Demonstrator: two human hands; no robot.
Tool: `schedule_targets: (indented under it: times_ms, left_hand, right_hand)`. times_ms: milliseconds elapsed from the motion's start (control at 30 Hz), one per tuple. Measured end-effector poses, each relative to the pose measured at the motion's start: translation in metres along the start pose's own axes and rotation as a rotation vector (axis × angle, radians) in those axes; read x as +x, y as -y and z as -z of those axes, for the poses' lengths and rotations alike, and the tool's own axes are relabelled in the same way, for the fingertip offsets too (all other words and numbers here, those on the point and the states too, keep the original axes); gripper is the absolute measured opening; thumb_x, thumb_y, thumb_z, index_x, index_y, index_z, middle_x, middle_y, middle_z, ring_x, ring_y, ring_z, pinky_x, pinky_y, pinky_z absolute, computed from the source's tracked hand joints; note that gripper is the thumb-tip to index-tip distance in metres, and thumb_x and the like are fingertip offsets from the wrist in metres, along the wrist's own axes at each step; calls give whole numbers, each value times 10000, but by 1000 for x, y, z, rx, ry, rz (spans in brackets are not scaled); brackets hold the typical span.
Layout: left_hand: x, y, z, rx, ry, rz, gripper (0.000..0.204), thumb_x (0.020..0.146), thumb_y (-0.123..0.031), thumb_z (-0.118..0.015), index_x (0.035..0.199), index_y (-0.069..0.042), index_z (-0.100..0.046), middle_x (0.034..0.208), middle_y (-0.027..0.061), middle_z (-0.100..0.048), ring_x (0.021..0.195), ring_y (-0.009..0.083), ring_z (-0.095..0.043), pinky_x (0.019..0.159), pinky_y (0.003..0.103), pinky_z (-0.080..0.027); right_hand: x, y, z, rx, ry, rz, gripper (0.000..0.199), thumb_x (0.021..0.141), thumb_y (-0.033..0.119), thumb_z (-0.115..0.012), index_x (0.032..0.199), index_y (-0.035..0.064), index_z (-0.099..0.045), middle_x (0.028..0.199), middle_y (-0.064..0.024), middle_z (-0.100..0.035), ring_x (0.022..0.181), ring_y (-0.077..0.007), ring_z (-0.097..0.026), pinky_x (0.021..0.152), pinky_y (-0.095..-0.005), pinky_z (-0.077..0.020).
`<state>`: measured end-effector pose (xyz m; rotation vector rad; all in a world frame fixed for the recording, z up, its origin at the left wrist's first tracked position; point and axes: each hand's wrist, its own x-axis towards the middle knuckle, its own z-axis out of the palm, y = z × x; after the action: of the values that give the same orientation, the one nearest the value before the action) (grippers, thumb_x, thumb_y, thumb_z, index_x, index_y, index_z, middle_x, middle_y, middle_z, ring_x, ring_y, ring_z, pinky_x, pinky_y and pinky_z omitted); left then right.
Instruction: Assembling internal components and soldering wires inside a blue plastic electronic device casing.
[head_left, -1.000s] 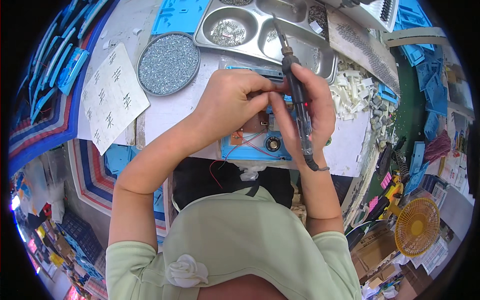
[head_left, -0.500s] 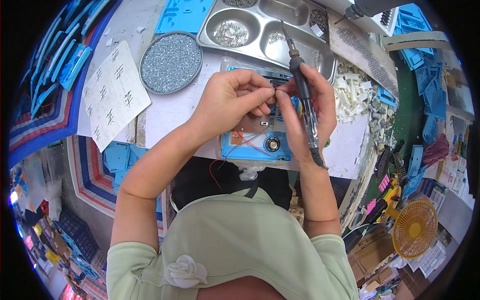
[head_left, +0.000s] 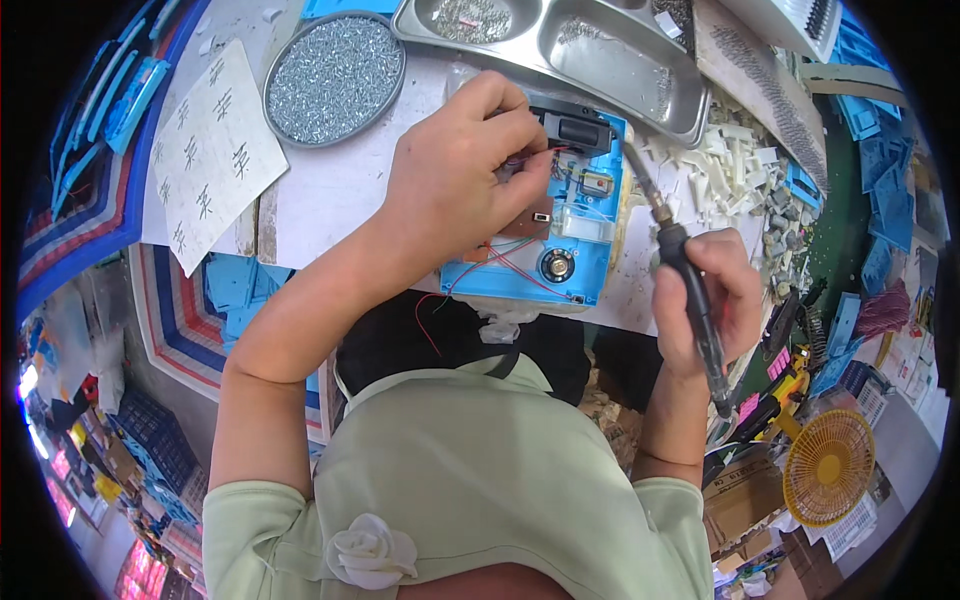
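Observation:
A soldering iron with a black handle lies in my right hand, fingers closed round it. Its metal tip points up and left, beside the right edge of a blue plastic housing. Over the left side of that housing my left hand is closed, thumb and fingertips together; what they pinch is hidden. Inside the housing I see a black part at the far end, a brown circuit board, a small round speaker and loose red wires, some trailing off the near edge.
At the far side stand a steel compartment tray with small metal parts and a round dish of short metal pins. White plastic pieces are heaped on the right. A marked white sheet lies left. A yellow fan is lower right.
My right hand has moved right and nearer with the soldering iron, away from my left hand, uncovering the housing's right side. My left hand remains over the housing. The whole view has shifted slightly.

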<state>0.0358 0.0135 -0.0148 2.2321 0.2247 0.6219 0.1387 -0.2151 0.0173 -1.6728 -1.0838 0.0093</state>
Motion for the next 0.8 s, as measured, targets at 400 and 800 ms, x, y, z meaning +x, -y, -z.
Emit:
schedule_targets:
  times_ms: [400,800]
  left_hand:
    - [-1,2,-4,24,-54,-22,112,762,-41,-746,833,-21,-661,875,66,-566,743,205,-614,650,311,-511]
    - [0,1,-6,31,-67,-25,110,764,-56,-738,829,-20,-657,872,74,-563,739,223,-600,644,322,-498]
  right_hand:
    - [1,-10,-17,-73,80,136,325,745,-1,-795,1034,5,-645,736,-89,-638,608,-224,-574,568,-319,-454]
    - [5,-10,-18,-142,116,166,361,712,-11,-805,1036,36,-652,731,-85,-627,616,-240,-570,570,-329,-461]
